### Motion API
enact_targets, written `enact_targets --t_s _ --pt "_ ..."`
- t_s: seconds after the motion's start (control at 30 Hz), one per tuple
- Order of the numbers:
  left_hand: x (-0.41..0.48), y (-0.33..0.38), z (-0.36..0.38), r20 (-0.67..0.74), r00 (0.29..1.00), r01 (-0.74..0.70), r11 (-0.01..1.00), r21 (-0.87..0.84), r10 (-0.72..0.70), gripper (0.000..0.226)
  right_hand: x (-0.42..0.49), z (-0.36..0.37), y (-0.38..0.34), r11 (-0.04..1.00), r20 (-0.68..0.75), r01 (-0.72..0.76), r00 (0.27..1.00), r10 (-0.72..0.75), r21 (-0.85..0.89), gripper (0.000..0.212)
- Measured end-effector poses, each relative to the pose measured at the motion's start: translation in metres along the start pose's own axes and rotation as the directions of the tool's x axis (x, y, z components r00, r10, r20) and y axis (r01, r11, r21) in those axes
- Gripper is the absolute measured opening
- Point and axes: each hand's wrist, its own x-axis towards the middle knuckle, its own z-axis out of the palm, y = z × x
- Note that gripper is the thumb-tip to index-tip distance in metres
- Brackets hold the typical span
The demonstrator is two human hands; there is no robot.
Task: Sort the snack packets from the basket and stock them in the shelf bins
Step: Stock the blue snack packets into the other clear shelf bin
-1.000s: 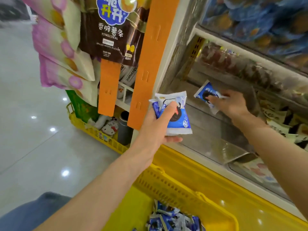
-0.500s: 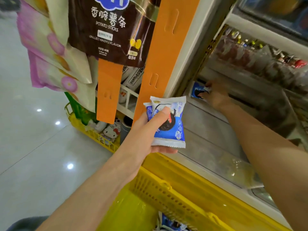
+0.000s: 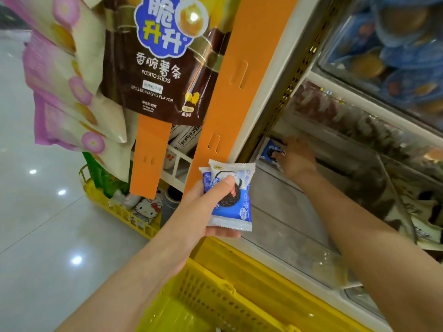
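Blue-white packets (image 3: 239,212) in curled left hand (image 3: 199,212) — another packet (image 3: 269,152) under right hand's (image 3: 298,159) thumb.

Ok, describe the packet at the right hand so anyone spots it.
Follow the tall orange strip to its lower end. Just right, deep in the clear bin, the right hand holds a blue packet. Unlike the two packets in the left hand, it is inside the shelf.

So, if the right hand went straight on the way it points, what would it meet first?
The right hand holds a packet deep in the bin; going on, it would probably press that packet against the back wall, though depth there is unclear.
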Motion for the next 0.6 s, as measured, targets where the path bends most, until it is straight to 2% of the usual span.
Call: enact_targets --t_s 0.07,0.13,0.2,0.27,0.3,0.37,0.43,0.5,0.6 --pt "-0.002 0.002 0.003 -0.012 1.0 -0.005 1.0 0.003 0.005 0.059 -0.02 -0.01 -0.007 0.99 -0.072 0.044 0.997 -0.034 0.137 0.037" --pt "-0.006 0.003 0.007 -0.008 1.0 -0.012 1.0 0.02 0.012 0.061 -0.046 -0.03 -0.017 0.936 -0.143 0.083 0.989 -0.035 0.343 0.024" --pt "-0.01 0.003 0.012 0.007 1.0 -0.022 0.999 0.045 0.022 0.057 -0.075 -0.056 -0.027 0.814 -0.209 0.138 0.978 -0.021 0.564 0.009" --pt "-0.015 0.002 0.017 0.021 1.0 -0.022 0.998 0.064 0.021 0.052 -0.105 -0.084 -0.037 0.675 -0.217 0.168 0.976 -0.012 0.719 0.007" --pt "-0.018 0.001 0.02 0.022 1.0 -0.018 0.997 0.071 0.016 0.049 -0.12 -0.097 -0.042 0.613 -0.151 0.127 0.988 -0.014 0.779 0.01" --pt "-0.023 0.0 0.026 0.005 1.0 -0.01 0.998 0.068 0.01 0.045 -0.147 -0.115 -0.054 0.568 0.107 -0.053 0.992 -0.063 0.821 0.014" --pt "-0.027 -0.002 0.031 0.007 1.0 -0.019 0.995 0.101 0.019 0.047 -0.169 -0.125 -0.062 0.583 0.352 -0.211 0.926 -0.139 0.785 0.018" --pt "-0.032 -0.002 0.033 0.064 0.998 -0.019 0.979 0.201 0.006 0.048 -0.185 -0.13 -0.065 0.592 0.448 -0.276 0.879 -0.162 0.757 0.015" --pt "-0.041 0.0 0.033 0.177 0.983 -0.02 0.942 0.334 -0.041 0.033 -0.197 -0.138 -0.056 0.561 0.526 -0.364 0.836 -0.156 0.744 0.023"
